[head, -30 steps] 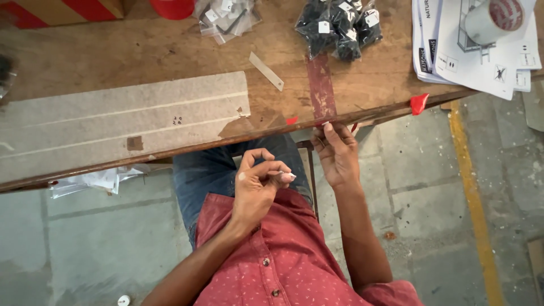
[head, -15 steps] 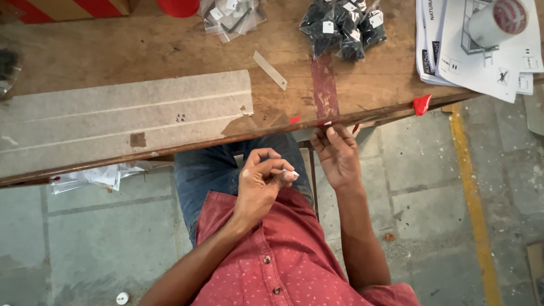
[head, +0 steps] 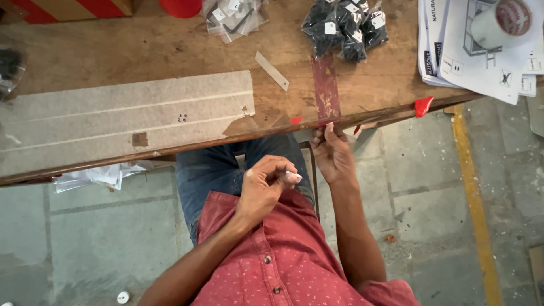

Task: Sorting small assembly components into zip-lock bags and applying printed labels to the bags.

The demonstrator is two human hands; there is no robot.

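My left hand [head: 265, 190] hovers over my lap in front of my red shirt, its fingers closed on a small white piece [head: 293, 177]. My right hand [head: 331, 152] reaches up to the near edge of the wooden table [head: 141, 42]. Its fingertips touch the lower end of a dark red strip [head: 326, 88] that runs across the tabletop. Whether the fingers pinch the strip's end or only press on it is unclear.
On the table lie a long pale sheet [head: 113, 116], a small white strip [head: 272, 71], black parts in bags [head: 345, 25], a clear bag of hardware [head: 232, 17], printed sheets [head: 470, 51] and a tape roll [head: 504, 22]. A red tab [head: 423, 106] hangs off the edge.
Both hands stay almost where they were. My left hand has drifted slightly right with the white piece still in it.
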